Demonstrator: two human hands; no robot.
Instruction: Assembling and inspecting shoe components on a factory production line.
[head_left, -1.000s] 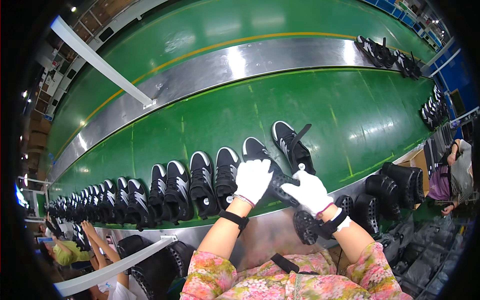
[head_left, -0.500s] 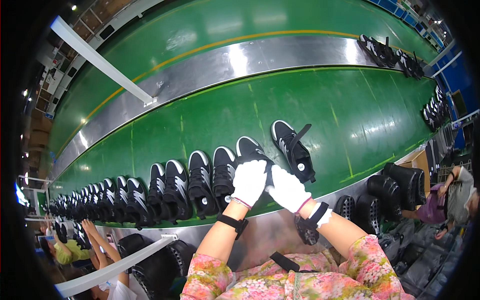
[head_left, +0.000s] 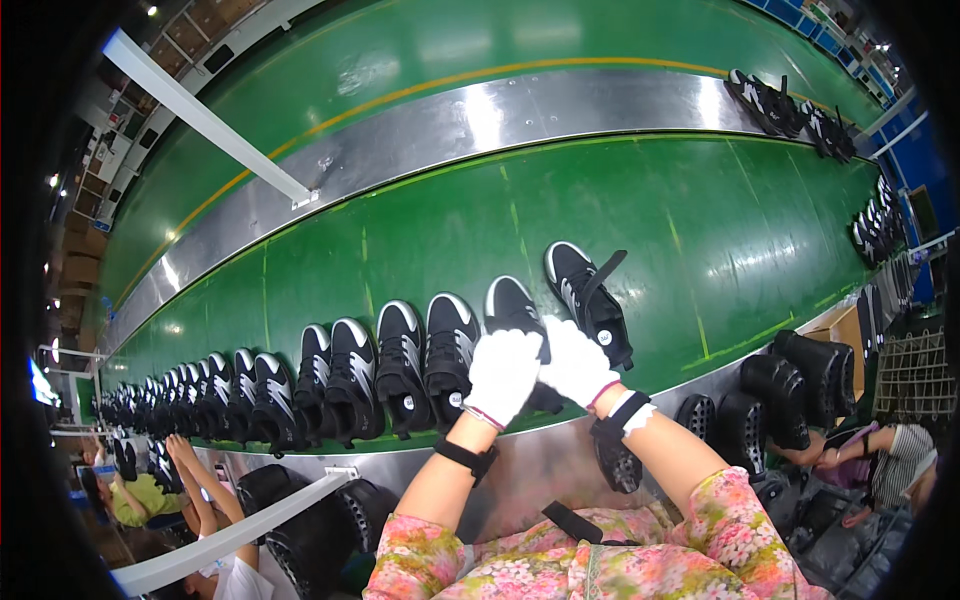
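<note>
My left hand [head_left: 503,374], in a white glove, is closed over the near side of a black sneaker [head_left: 512,300] with a silver-grey toe rim. From the right, my right hand [head_left: 577,364], also gloved, grips the same shoe near its ankle opening; the fingertips are partly hidden. The sneaker lies on the green belt, toe pointing away from me, its heel mostly covered by my hands. Just right of it stands a matching sneaker [head_left: 572,270] with its black strap [head_left: 604,272] sticking up loose. Close on the left is another such sneaker [head_left: 450,335].
A long row of sneakers [head_left: 350,370] runs left along the green belt [head_left: 640,220]. Black shoe lasts [head_left: 740,420] stand along the near metal edge at right. White posts [head_left: 200,115] cross the view. Co-workers' arms [head_left: 205,490] show at lower left; another person [head_left: 900,460] is at right.
The sneaker in my hands has shifted slightly right, and its toe has turned a little. Both hands have moved slightly with it. The person at right has moved an arm.
</note>
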